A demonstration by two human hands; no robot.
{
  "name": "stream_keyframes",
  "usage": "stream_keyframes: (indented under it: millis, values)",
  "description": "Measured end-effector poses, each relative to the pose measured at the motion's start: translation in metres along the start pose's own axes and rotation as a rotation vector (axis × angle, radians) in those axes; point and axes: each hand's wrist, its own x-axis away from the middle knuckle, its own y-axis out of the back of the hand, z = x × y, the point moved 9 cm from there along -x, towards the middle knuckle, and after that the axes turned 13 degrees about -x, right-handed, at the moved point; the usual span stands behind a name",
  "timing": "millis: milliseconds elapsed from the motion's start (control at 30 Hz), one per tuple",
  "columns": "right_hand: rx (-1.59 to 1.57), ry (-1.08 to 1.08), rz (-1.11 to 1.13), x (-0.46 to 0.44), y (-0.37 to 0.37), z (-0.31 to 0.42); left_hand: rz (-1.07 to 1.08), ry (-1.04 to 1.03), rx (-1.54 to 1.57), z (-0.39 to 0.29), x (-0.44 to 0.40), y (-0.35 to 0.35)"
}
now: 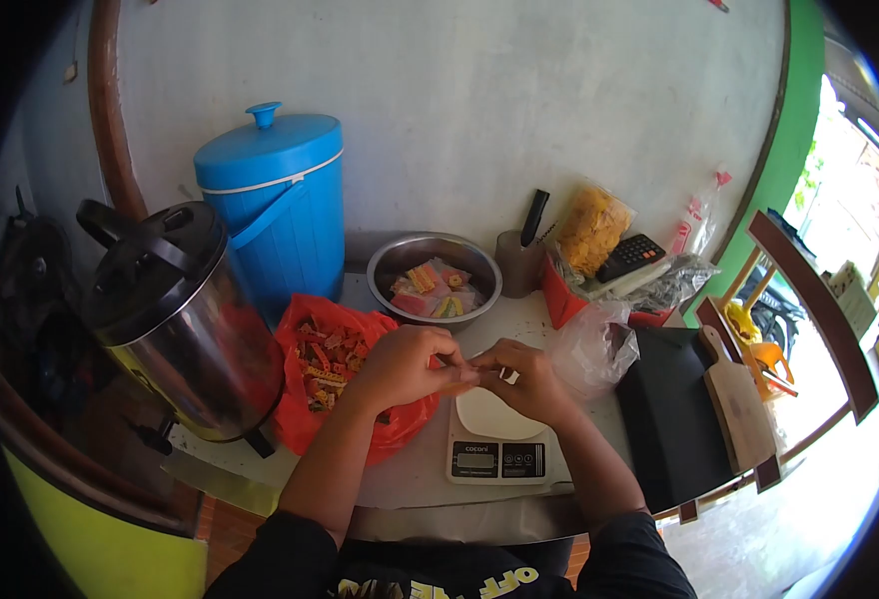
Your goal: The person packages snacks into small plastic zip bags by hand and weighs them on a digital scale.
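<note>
My left hand (412,364) and my right hand (521,375) meet over the kitchen scale, fingertips pinched close together. Something small seems to be between them, but the fingers hide it and I cannot name it. Below is a white kitchen scale (469,473) with a white dish (499,417) on top, partly covered by my right hand. Beside my left forearm an open red plastic bag (395,435) holds many small red and yellow pieces (328,374). Behind my hands, a steel bowl (492,272) contains several small clear packets (449,304) with colourful contents.
At left stand a steel drink container (185,339) with a black lid and a blue lidded bucket (295,235). To the right are a crumpled clear bag (594,344), a red basket (559,299) with a calculator (631,257), a black board (669,419) and a wooden cutting board (739,414).
</note>
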Motion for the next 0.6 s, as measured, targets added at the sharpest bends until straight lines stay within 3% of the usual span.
stream_keyframes:
  millis: [67, 133, 233, 333, 433, 600]
  values:
    - [-0.017, -0.05, 0.072, 0.001, -0.005, -0.011, 0.103, 0.005, 0.005, 0.01, 0.004, -0.005]
    - [-0.067, -0.115, 0.128, 0.002, -0.006, -0.02, 0.006, -0.001, 0.109, 0.018, 0.008, 0.01]
    - [-0.376, -0.445, 0.245, 0.01, -0.012, -0.037, -0.128, 0.058, 0.257, 0.035, 0.018, 0.043]
    - [-0.56, -0.409, 0.012, 0.004, 0.015, -0.063, -0.241, 0.087, 0.367, 0.052, 0.034, 0.068]
    - [-0.666, -0.262, -0.447, -0.003, 0.039, -0.056, -0.339, 0.085, 0.399, 0.062, 0.044, 0.085]
    - [-0.303, -0.152, -0.387, 0.003, 0.077, -0.054, -0.336, 0.139, 0.405, 0.064, 0.053, 0.098]
